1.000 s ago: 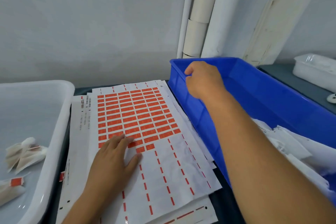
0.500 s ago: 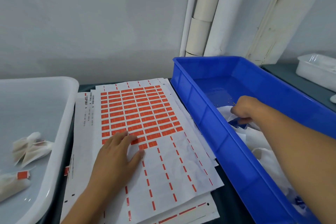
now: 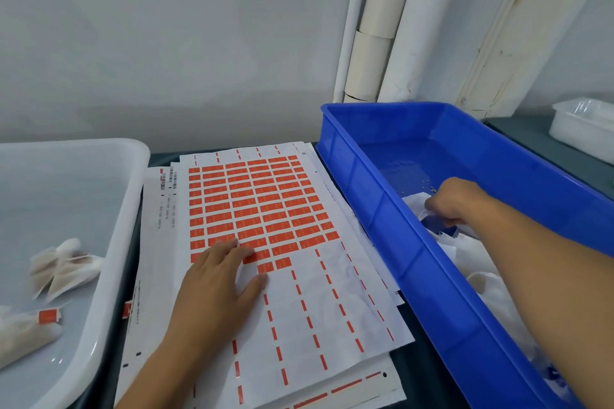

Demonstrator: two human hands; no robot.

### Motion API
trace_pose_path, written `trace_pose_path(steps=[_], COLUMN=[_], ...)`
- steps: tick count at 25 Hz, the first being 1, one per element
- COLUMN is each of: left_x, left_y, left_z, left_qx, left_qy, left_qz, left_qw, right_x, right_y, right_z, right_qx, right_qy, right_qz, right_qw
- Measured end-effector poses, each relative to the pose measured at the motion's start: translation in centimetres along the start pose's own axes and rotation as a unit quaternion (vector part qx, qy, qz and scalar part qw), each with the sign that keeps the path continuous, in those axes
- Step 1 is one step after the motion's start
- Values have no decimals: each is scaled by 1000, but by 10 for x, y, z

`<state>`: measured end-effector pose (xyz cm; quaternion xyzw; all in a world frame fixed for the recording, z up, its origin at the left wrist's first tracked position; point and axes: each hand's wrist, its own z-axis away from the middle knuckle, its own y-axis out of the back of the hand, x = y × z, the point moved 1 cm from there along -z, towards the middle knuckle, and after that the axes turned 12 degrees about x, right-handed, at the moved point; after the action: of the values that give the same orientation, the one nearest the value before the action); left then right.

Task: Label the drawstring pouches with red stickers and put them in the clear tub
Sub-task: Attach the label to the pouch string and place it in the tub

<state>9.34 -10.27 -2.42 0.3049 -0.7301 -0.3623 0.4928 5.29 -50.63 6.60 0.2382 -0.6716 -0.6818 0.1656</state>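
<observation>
From the head camera, the left hand [image 3: 216,289] lies flat on the top sticker sheet [image 3: 299,292], with the fingers straight and spread. The fingertips reach the lowest rows of the red stickers [image 3: 255,202]; it holds nothing. The sheet lies on a stack of similar sheets on the dark worktop [image 3: 418,372], between the two containers.

The right hand [image 3: 455,202] is inside the blue crate [image 3: 382,209], at the right of the sheets. Its fingers are curled down into the white pouches [image 3: 471,262] that lie in the crate, and they seem to pinch the white fabric of one of them, though the grip itself is partly hidden by the hand.

At the left stands the clear tub [image 3: 109,259]. In it lie some pouches; one labelled pouch [image 3: 30,329] near the bottom edge carries a red sticker, and a few folded pouches [image 3: 63,266] lie just above it.

At the far right, on the worktop, a small white tray [image 3: 581,129] stands well apart from the crate.
</observation>
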Motion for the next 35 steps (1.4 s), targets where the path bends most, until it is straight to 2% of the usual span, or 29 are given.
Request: trace_pose_path(steps=[5,10,13,17,19,21,22,24,26,27,29,31,33,35], left_x=[-2,-1,0,2,6,8,9,6,2,0,-3,-3,-2,-1], left_y=[-1,0,0,4,11,19,24,33,40,42,43,38,34,32], left_z=[0,1,1,2,0,-1,-2,-5,-9,-11,-12,-10,-10,-11], left_qx=[7,5,12,38,86,140,161,172,167,158,116,75,81,106], left_qy=[-6,-2,5,22,38,60,81,130,156,158,140,117,106,109], left_qz=[8,19,29,89,142,220,284,441,541,565,573,541,473,416], left_qw=[1000,1000,1000,995,985,964,942,871,810,794,799,829,871,897], right_x=[-12,-46,-81,-138,-161,-175,-177,-179,-177,-176,-174,-172,-170,-167], right_y=[-2,23,56,101,110,102,93,67,37,23,-3,-22,-36,-45], right_z=[0,11,33,83,107,132,145,167,180,184,190,193,196,196], right_qx=[32,141,224,305,276,162,95,4,-48,-63,-83,-104,-123,-125], right_qy=[4,58,113,221,261,308,331,379,414,430,448,436,397,357], right_qz=[-20,-102,-166,-284,-353,-432,-461,-484,-479,-465,-444,-468,-512,-536], right_qw=[999,983,954,882,855,832,818,789,772,772,771,762,752,754])
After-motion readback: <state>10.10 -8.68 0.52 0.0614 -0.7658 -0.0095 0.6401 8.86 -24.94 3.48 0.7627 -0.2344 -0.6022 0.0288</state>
